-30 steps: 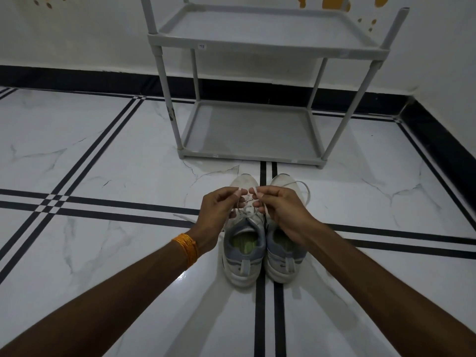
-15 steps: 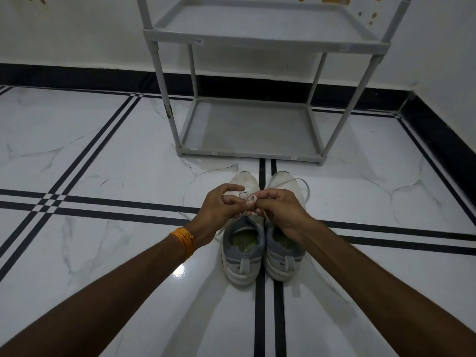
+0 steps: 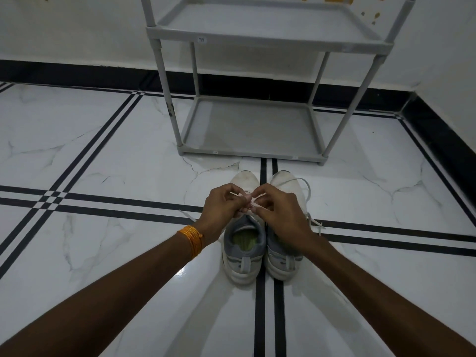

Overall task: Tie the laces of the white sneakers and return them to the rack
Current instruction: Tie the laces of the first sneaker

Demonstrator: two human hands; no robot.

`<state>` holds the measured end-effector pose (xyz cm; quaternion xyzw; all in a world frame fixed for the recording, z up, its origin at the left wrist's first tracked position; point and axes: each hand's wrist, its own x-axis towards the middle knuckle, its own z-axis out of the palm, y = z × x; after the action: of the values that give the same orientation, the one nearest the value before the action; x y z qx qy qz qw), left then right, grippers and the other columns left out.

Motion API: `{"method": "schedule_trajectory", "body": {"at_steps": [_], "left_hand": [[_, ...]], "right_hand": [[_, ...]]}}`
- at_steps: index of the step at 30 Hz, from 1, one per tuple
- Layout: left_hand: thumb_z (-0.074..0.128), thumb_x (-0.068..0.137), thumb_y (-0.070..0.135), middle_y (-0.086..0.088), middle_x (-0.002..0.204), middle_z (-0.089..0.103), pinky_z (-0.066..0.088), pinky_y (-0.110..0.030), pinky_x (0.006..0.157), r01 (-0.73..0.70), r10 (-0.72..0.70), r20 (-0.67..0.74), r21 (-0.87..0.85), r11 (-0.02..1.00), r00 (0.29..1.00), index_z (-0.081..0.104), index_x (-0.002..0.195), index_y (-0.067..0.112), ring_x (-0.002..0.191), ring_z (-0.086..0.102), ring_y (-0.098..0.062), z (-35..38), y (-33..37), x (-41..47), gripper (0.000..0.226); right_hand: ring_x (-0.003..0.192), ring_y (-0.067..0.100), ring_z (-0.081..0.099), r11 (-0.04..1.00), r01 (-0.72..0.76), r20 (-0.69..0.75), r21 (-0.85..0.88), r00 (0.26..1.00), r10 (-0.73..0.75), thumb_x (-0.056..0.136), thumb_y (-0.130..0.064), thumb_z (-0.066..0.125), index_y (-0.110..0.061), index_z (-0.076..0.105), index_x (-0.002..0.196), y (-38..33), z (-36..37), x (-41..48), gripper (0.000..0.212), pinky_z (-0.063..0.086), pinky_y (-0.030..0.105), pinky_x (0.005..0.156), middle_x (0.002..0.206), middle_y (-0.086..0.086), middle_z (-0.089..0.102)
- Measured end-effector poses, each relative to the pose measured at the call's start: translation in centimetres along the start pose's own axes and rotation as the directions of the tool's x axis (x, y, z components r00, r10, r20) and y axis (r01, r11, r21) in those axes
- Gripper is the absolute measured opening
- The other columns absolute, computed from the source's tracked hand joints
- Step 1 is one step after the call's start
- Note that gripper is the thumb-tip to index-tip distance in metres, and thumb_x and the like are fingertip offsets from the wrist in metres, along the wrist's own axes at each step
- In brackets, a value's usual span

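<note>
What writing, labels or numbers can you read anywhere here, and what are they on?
None can be read for certain.
Small sticker on the upper shelf's front edge: two marks, too small to read.
Tiny stickers on the lower shelf's front edge: blurred.
White sneakers: no brand or text visible.

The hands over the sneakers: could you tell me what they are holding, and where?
Both the left hand and right hand pinch the left sneaker's white lace in their fingertips.

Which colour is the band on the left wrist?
Orange; the wrist band shows clearly in the head view, just behind the left hand.
</note>
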<state>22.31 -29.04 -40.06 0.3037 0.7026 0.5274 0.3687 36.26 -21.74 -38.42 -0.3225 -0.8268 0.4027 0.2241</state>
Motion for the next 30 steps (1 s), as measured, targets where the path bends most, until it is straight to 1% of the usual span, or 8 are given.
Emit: {"method": "schedule_trajectory", "body": {"at_steps": [6,10,13,18,23,26,28,30], "left_hand": [[0.069,0.087,0.024,-0.008,0.088,0.073,0.059,-0.026,0.072,-0.184,0.18,0.041,0.289,0.94,0.983,0.067,0.093,0.008,0.079,0.071,-0.019,-0.5,-0.3,0.1,0.017],[0.071,0.086,0.021,-0.003,0.086,0.072,0.057,-0.023,0.076,-0.333,0.307,0.13,0.426,0.841,0.943,0.065,0.092,0.012,0.075,0.068,-0.014,-0.5,0.3,0.0,0.013],[0.071,0.086,0.021,-0.007,0.096,0.075,0.056,-0.027,0.084,-0.431,0.395,0.188,0.54,0.723,0.899,0.069,0.102,0.012,0.084,0.07,-0.019,-0.7,0.7,-0.3,0.018],[0.066,0.09,0.026,-0.009,0.123,0.066,0.045,-0.032,0.1,-0.458,0.404,0.284,0.771,0.443,0.87,0.061,0.124,0.017,0.111,0.06,-0.023,-0.2,0.9,-0.9,0.036],[0.066,0.089,0.026,-0.006,0.126,0.063,0.04,-0.028,0.098,-0.47,0.396,0.337,0.826,0.311,0.854,0.06,0.124,0.016,0.113,0.052,-0.021,0.1,1.0,-0.6,0.037],[0.062,0.091,0.02,-0.007,0.116,0.067,0.037,-0.024,0.085,-0.48,0.365,0.353,0.803,0.355,0.861,0.066,0.117,0.014,0.105,0.052,-0.021,-0.1,1.2,-0.1,0.026],[0.055,0.095,0.017,-0.01,0.11,0.069,0.038,-0.024,0.082,-0.414,0.283,0.306,0.745,0.523,0.909,0.069,0.111,0.01,0.098,0.056,-0.023,-0.4,1.4,0.3,0.022],[0.049,0.099,0.017,-0.009,0.101,0.068,0.042,-0.026,0.08,-0.254,0.111,0.267,0.588,0.768,0.957,0.07,0.105,0.007,0.091,0.057,-0.021,-0.9,1.8,0.6,0.024]], "right_hand": [[0.095,0.02,0.063,0.946,0.16,0.026,-0.281,0.987,-0.159,0.094,-0.012,0.054,-0.011,0.067,0.11,-0.2,0.7,0.2,0.021,0.049,0.031,0.088,0.105,0.009,0.071],[0.1,0.026,0.053,0.894,0.171,0.075,-0.415,0.985,-0.153,0.095,-0.01,0.051,-0.006,0.065,0.112,0.0,1.0,0.2,0.022,0.04,0.031,0.085,0.107,0.014,0.06],[0.106,0.027,0.05,0.903,0.1,0.071,-0.418,0.994,-0.077,0.095,-0.012,0.052,-0.006,0.063,0.118,-0.2,1.0,0.4,0.025,0.04,0.033,0.089,0.113,0.014,0.06],[0.107,0.028,0.049,0.908,0.003,0.076,-0.419,0.997,0.031,0.095,-0.009,0.053,-0.008,0.066,0.112,0.0,0.9,1.2,0.021,0.04,0.033,0.089,0.112,0.015,0.061],[0.1,0.029,0.05,0.893,0.027,0.124,-0.45,0.992,0.032,0.096,-0.01,0.05,-0.008,0.069,0.098,0.6,0.8,1.5,0.019,0.039,0.034,0.086,0.105,0.015,0.061],[0.093,0.028,0.053,0.873,0.057,0.117,-0.485,0.993,0.001,0.097,-0.014,0.049,-0.01,0.069,0.09,1.1,0.9,1.7,0.022,0.04,0.036,0.085,0.096,0.013,0.063],[0.092,0.027,0.053,0.886,0.047,0.111,-0.462,0.994,0.005,0.099,-0.018,0.047,-0.01,0.068,0.091,1.2,0.8,1.7,0.024,0.04,0.036,0.085,0.096,0.011,0.063],[0.096,0.027,0.053,0.907,0.039,0.095,-0.418,0.995,0.001,0.098,-0.022,0.048,-0.012,0.067,0.097,1.3,0.8,1.8,0.022,0.041,0.036,0.085,0.099,0.01,0.062]]}}
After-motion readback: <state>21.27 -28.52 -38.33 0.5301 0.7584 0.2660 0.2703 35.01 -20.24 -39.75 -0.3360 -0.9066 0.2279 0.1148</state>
